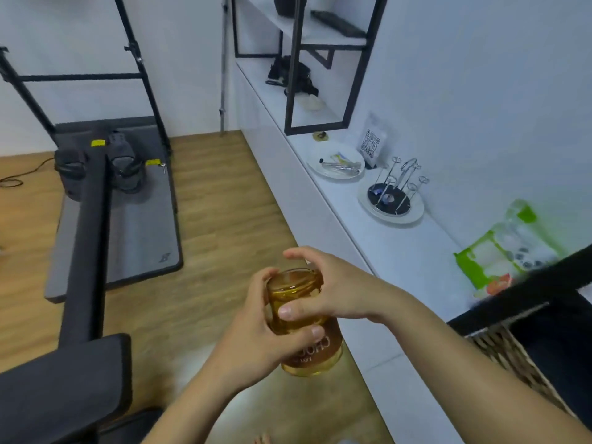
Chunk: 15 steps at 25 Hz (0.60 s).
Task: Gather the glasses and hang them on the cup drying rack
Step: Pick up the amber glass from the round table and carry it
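Note:
An amber glass (302, 325) with white lettering is upside down in the air over the wooden floor, held by both hands. My left hand (256, 334) wraps its side from the left. My right hand (333, 290) grips its upper end from the right. The cup drying rack (395, 187), a set of chrome prongs with ring tips on a round white base, stands on the white counter (378, 251) against the wall, well beyond the hands and to the right. No glass hangs on the rack.
A white plate (336, 163) with small items and a QR-code stand (373, 144) sit behind the rack. A green-and-white packet (503, 248) lies on the counter at right. Black-framed shelves (298, 59) rise at the far end. An exercise machine (105, 193) occupies the floor at left. A wicker basket (512, 357) sits at lower right.

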Tool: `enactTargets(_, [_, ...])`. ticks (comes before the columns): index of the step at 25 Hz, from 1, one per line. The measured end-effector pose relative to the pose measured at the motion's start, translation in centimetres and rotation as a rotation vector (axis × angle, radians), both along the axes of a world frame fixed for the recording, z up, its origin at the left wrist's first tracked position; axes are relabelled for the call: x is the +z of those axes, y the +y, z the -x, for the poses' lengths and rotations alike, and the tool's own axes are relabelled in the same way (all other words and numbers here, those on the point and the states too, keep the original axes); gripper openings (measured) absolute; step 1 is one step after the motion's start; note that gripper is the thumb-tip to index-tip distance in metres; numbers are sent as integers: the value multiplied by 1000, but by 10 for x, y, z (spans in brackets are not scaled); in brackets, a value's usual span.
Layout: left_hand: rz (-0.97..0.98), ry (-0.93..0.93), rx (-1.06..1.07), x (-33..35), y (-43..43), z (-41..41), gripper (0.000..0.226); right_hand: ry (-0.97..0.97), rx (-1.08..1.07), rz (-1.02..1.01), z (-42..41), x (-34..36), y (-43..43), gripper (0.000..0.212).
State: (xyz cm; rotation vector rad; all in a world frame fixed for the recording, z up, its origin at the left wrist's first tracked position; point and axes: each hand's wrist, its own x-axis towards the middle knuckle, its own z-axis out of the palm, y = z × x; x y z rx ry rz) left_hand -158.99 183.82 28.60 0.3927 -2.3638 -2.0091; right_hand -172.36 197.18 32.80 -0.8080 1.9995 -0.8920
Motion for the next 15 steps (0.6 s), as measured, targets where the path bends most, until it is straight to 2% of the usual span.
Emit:
enactTargets(3, [22,-2,60,-7,-36,36,89,21,24,-26,41,-5,-38,101])
enactTargets(10, [50,38,85,-14,-107,148,81,37,-20,164,158,-38,-119,65])
enactTargets(15, [63,-32,138,-10,-147,242,83,40,-15,191,257,-45,-164,66])
